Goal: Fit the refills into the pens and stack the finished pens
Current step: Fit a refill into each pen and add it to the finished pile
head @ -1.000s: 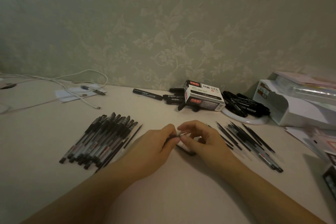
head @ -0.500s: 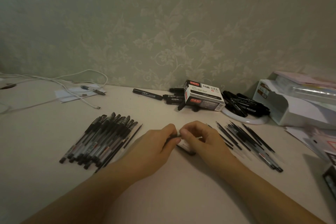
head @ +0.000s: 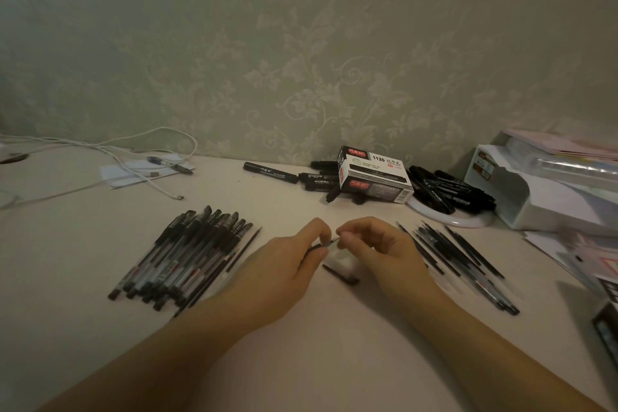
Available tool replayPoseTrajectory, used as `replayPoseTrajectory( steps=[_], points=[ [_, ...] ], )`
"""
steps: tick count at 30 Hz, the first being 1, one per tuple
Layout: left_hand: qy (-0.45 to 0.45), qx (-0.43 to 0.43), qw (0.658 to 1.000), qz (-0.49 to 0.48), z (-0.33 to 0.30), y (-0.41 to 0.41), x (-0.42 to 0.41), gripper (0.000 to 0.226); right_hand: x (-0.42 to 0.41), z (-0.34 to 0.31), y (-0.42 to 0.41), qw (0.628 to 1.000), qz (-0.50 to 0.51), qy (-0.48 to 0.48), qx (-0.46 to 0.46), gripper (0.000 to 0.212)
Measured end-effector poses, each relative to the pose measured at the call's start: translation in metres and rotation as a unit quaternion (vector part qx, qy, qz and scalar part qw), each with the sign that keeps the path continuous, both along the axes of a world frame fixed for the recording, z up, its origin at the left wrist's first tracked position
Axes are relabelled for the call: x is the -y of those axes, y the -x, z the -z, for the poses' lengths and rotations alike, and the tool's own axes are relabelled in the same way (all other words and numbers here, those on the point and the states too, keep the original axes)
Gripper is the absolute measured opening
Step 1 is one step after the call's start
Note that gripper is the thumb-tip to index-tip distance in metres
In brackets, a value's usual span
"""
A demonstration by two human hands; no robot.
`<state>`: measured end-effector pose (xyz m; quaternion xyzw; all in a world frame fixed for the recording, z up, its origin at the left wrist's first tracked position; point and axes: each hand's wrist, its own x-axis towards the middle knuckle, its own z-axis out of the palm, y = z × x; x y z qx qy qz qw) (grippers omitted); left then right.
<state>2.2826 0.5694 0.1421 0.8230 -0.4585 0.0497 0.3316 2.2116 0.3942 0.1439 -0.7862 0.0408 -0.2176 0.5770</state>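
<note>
A refill (head: 331, 240) is sitting between the two hands above the table (head: 301, 361), its tip showing in the gap. The left hand (head: 284, 264) is gripping its dark end; the right hand (head: 378, 249) is pinching the tip end. A pen part (head: 339, 274) is lying just beneath. This looks like the fitting step; next, probably, sliding it home, then adding it to the pen stack (head: 180, 254) on the left.

A single wide-angle head view looks forward and down across the bench (head: 301, 361) toward the wall (head: 301, 43). It sits close over the forearms, which enter from the bottom edge. Straight lines bend near the frame edges.
</note>
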Motion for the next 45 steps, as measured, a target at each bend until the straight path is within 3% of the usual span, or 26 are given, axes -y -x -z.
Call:
replayPoseTrajectory(
  steps=[3,9,13,21,23,26,30,34,42,45],
  points=[
    [-0.003,-0.003,1.000,-0.002,0.000,-0.001,0.000,0.010,0.003,0.000,0.001,0.998,0.059,0.016,0.003,0.013],
    [-0.011,-0.005,1.000,-0.013,0.001,-0.001,0.000,0.013,0.003,-0.001,0.003,0.973,0.118,0.201,0.007,0.009],
    [-0.013,-0.004,1.000,-0.025,0.001,-0.001,0.001,0.015,0.003,-0.001,0.003,0.944,0.105,0.311,-0.009,0.011],
    [0.022,-0.024,0.999,-0.017,0.002,-0.002,0.000,0.022,0.002,0.005,0.003,0.942,0.079,0.324,-0.043,0.012],
    [0.042,-0.031,0.998,-0.018,0.002,-0.002,0.000,0.025,0.002,0.003,0.002,0.948,0.108,0.298,-0.020,0.012],
    [0.079,-0.042,0.996,-0.020,0.000,-0.001,0.001,0.029,-0.001,-0.006,0.004,0.980,0.129,0.149,0.022,0.012],
    [0.121,-0.069,0.990,-0.002,-0.003,0.001,0.003,0.034,-0.014,-0.012,0.006,0.999,0.012,-0.041,-0.003,0.009],
    [0.132,-0.065,0.989,0.016,-0.004,0.004,0.003,0.037,-0.023,-0.013,0.005,0.989,-0.050,-0.137,-0.021,0.013],
    [0.094,-0.029,0.995,0.027,-0.003,0.007,0.005,0.040,-0.019,-0.011,0.003,0.973,-0.048,-0.226,-0.018,0.013],
    [0.073,-0.038,0.997,0.005,-0.002,0.005,0.003,0.039,-0.010,-0.017,0.001,0.961,0.008,-0.277,0.017,0.014]
  ],
)
